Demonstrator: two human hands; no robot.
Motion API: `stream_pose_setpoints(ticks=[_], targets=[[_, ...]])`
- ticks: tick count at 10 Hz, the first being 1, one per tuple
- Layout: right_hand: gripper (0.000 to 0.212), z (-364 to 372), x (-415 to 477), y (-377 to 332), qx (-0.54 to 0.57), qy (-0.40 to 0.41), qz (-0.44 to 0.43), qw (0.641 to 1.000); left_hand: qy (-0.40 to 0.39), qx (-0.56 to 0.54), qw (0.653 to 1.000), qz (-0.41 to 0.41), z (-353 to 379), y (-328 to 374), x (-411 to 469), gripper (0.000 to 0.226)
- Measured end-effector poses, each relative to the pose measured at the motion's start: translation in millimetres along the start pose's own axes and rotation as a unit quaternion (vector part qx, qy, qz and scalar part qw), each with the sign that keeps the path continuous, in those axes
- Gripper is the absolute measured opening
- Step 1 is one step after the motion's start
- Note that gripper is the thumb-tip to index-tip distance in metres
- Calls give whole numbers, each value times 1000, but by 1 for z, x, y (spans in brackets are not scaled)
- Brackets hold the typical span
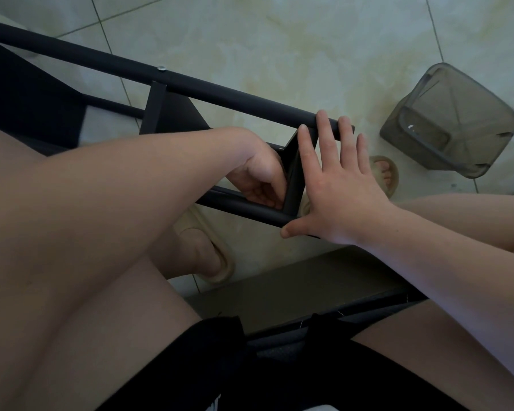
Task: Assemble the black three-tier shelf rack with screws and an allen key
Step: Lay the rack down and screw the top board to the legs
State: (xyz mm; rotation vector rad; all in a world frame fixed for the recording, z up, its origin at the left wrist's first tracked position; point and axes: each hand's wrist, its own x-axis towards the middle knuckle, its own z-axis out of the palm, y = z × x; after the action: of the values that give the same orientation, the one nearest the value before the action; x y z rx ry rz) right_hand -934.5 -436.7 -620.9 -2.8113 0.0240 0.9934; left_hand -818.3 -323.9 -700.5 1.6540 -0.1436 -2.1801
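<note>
Head view: shelf panel [293, 169] should be kept square under the flat right hand [339, 185]; left hand [261, 175] curled behind it, contents indeterminable.

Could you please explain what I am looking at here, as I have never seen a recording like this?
There is no machine here. The single picture comes from a camera worn on a person's head, looking down at their own arms and knees while they sit.

On the tiled floor lies a black rack, partly built and tipped on its side, with one silver screw in its upper tube.

The right hand is flat with straight fingers, resting on the end of the upper tube and on a shelf panel.

The left hand reaches in beside that panel with curled fingers. Whether it holds a tool or a screw is hidden.

To the right lies a grey plastic container. The person wears slippers.
</note>
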Motion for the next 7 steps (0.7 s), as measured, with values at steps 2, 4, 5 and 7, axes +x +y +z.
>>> stream_pose_setpoints(ticks=[2,4,5,7], targets=[[153,0,0,0,-2,-2,-1,1000,18,4,1000,2,2,4,2,15],[153,0,0,0,-3,3,0,1000,0,-17,999,32,3,3,-1,25],[153,0,0,0,-3,5,0,1000,-21,-31,998,48,4,1,-2,27],[153,0,0,0,-1,10,-1,1000,-29,-23,999,32,-2,0,-1,21]])
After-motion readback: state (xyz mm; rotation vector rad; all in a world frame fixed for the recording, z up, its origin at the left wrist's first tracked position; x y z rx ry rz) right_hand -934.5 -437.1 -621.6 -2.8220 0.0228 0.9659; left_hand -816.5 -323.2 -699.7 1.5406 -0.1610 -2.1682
